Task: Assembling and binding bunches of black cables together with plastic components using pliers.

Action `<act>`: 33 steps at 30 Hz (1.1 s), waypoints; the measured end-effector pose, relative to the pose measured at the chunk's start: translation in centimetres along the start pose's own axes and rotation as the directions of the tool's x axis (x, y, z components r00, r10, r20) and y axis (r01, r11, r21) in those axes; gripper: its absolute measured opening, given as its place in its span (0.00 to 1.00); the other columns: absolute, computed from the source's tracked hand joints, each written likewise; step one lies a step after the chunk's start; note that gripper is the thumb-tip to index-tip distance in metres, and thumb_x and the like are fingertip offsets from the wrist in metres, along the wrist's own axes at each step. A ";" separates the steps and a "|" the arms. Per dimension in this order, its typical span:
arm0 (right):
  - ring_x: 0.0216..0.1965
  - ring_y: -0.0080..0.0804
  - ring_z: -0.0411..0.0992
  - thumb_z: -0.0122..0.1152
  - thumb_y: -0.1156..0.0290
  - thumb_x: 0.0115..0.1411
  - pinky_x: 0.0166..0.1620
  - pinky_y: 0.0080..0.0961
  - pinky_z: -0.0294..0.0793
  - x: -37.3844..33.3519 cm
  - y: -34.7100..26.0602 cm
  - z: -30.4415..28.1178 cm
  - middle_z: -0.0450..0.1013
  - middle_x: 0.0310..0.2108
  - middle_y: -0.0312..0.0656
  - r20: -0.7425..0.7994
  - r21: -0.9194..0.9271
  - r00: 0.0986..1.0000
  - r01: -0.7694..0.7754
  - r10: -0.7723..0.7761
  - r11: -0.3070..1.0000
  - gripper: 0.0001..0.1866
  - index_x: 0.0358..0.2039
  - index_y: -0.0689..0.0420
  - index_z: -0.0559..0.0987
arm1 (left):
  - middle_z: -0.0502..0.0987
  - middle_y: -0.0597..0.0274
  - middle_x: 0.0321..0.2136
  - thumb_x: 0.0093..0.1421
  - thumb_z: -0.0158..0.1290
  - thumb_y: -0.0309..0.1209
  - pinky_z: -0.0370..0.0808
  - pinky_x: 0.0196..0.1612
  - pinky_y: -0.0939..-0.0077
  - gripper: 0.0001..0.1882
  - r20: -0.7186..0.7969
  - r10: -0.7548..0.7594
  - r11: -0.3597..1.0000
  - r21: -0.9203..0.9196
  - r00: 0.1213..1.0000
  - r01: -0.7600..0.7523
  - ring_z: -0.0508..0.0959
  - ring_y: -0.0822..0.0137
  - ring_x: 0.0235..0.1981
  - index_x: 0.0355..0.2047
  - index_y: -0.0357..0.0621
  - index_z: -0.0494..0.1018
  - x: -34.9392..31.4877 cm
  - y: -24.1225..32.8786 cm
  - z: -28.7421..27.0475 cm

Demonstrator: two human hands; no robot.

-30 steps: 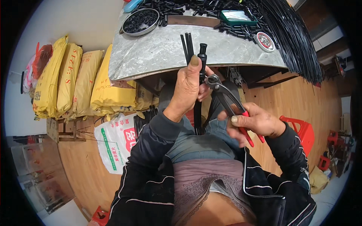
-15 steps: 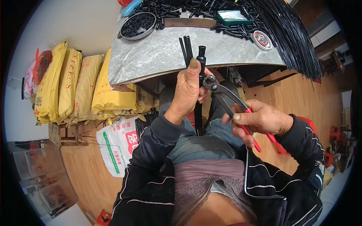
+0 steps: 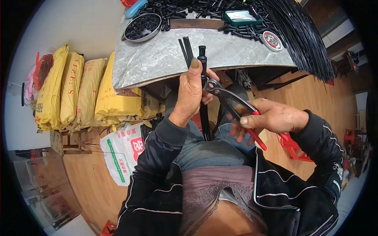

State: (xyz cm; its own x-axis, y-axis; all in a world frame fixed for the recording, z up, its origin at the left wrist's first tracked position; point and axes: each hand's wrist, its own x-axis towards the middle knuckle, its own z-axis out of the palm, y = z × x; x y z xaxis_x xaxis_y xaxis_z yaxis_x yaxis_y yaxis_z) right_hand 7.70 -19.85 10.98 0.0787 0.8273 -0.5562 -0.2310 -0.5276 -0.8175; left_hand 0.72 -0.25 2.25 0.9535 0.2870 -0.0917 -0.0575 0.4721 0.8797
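My left hand [image 3: 191,92] is closed, thumb up, around a bundle of thin black rods [image 3: 188,48] and a black tubular plastic fitting [image 3: 202,59] that stands upright beside them. Below the fist, a dark length of the bundle [image 3: 204,122] hangs down between my knees. My right hand [image 3: 271,118] grips red-handled pincers [image 3: 232,100], thumb on one handle and fingers spread toward the other. The pincer jaws lie against the work just beneath the fitting, by my left fingers. What exactly sits between the jaws is too small to tell.
Ahead is a grey marbled table [image 3: 157,55] bearing a round pan of black rings [image 3: 143,27], piled black fittings [image 3: 197,10], a green tray [image 3: 243,17], a small dish of metal bits [image 3: 272,41] and long black rods [image 3: 299,35]. Yellow sacks [image 3: 118,94] stand left; a red stool [image 3: 295,149] right.
Both hands have shifted slightly left with the bundle and the pincers. The pincer handles have spread wider, and my right fingers have loosened outward.
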 end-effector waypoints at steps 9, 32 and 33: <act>0.16 0.22 0.67 0.49 0.66 0.67 0.21 0.18 0.70 -1.1 -2.2 -0.8 0.68 0.22 0.38 -0.075 0.000 0.978 -0.194 0.194 0.981 0.14 0.47 0.63 0.67 | 0.60 0.72 0.09 0.59 0.40 0.67 0.57 0.12 0.84 0.37 0.022 -0.002 1.000 -0.019 1.000 0.002 0.60 0.79 0.09 0.28 0.38 0.70 -0.2 -0.4 0.0; 0.31 0.54 0.74 0.60 0.48 0.55 0.33 0.45 0.72 12.2 1.1 -12.6 0.74 0.28 0.53 -0.391 -0.914 0.550 -0.326 -0.738 0.240 0.26 0.35 0.62 0.70 | 0.65 0.70 0.13 0.57 0.61 0.39 0.61 0.14 0.83 0.16 -0.327 0.312 0.945 0.200 0.892 -0.258 0.65 0.77 0.11 0.28 0.41 0.68 3.3 1.3 -0.7; 0.32 0.54 0.75 0.61 0.48 0.55 0.33 0.45 0.72 12.4 1.2 -12.6 0.74 0.29 0.52 -0.385 -0.912 0.512 -0.338 -0.768 0.232 0.26 0.35 0.61 0.70 | 0.65 0.70 0.13 0.58 0.60 0.36 0.61 0.14 0.84 0.14 -0.277 0.356 0.923 0.251 0.892 -0.291 0.65 0.78 0.11 0.28 0.41 0.68 3.0 2.7 -0.5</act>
State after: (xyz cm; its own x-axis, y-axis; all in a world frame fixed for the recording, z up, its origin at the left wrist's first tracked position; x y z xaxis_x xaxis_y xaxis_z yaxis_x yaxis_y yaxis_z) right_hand 20.65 -12.60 1.22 0.5908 0.7546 0.2856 0.8045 -0.5776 -0.1381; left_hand 3.23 2.33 4.15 0.7485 0.6552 0.1023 -0.2558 0.1430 0.9561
